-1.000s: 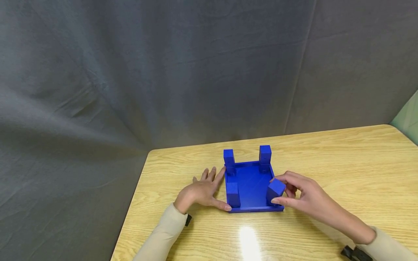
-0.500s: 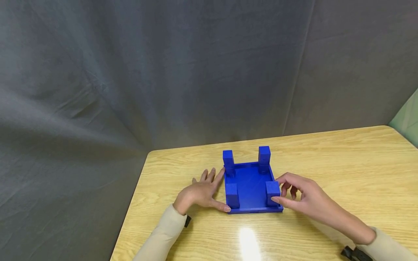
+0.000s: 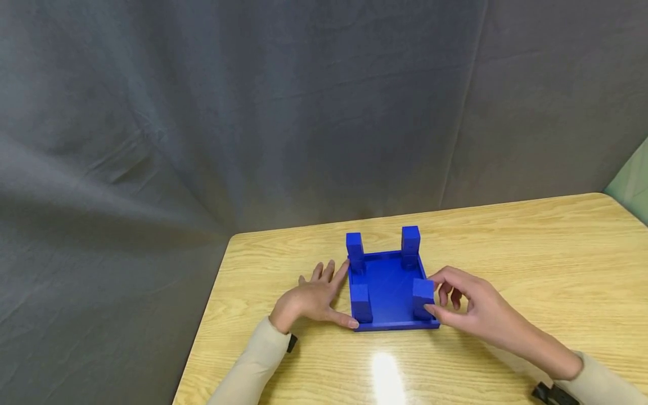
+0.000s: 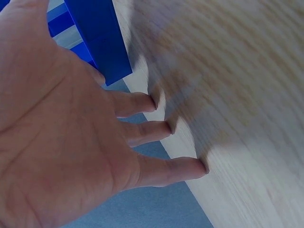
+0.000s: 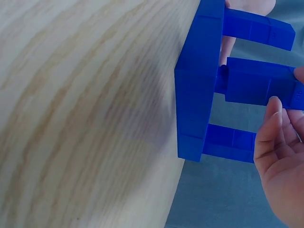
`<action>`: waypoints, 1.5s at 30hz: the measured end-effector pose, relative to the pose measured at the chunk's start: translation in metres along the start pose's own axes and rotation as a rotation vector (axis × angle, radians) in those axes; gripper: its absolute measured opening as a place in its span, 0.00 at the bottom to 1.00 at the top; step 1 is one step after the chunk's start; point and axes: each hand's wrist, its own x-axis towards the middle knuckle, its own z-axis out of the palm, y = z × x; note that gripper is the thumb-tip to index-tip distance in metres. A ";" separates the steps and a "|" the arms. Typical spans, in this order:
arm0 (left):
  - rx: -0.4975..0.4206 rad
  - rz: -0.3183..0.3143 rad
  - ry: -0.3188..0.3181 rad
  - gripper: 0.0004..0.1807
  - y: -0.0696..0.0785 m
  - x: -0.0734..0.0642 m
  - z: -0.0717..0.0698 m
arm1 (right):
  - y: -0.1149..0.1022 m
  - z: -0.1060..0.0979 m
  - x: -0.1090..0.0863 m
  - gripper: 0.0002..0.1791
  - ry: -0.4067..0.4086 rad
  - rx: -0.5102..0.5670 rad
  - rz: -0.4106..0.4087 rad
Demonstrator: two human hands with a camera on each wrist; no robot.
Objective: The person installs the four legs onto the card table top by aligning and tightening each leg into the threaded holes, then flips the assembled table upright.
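Observation:
A blue square tray-like base [image 3: 390, 289] with a raised rim lies on the table, a blue square post at each corner. My right hand [image 3: 473, 304] pinches the near right post [image 3: 422, 298] between thumb and fingers. In the right wrist view, a narrow neck [image 5: 221, 79] shows between that held post [image 5: 251, 83] and the base [image 5: 197, 90]. My left hand [image 3: 314, 298] lies on the table with fingers spread, its thumb and index finger against the base's left side. The left wrist view shows the palm [image 4: 71, 128] beside the base's blue side wall [image 4: 102, 38].
The near left post [image 3: 360, 304], far left post [image 3: 355, 250] and far right post [image 3: 410, 246] stand upright. Under everything is a wood-grain table [image 3: 531, 253]. A dark grey curtain [image 3: 329, 112] hangs behind its far edge and along the left.
The near right post has turned from a diagonal stance to line up with the base's sides. My right fingers have shifted slightly around it; my left hand has stayed in place.

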 end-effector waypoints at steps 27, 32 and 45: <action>0.003 0.023 0.015 0.73 0.002 -0.002 -0.004 | -0.003 -0.005 -0.002 0.26 -0.048 -0.007 0.067; -0.003 0.032 0.012 0.73 0.001 -0.002 -0.003 | -0.004 -0.004 -0.003 0.26 -0.048 -0.016 0.067; -0.004 0.034 0.003 0.72 0.003 -0.003 -0.005 | -0.003 -0.002 -0.003 0.28 -0.039 -0.028 0.088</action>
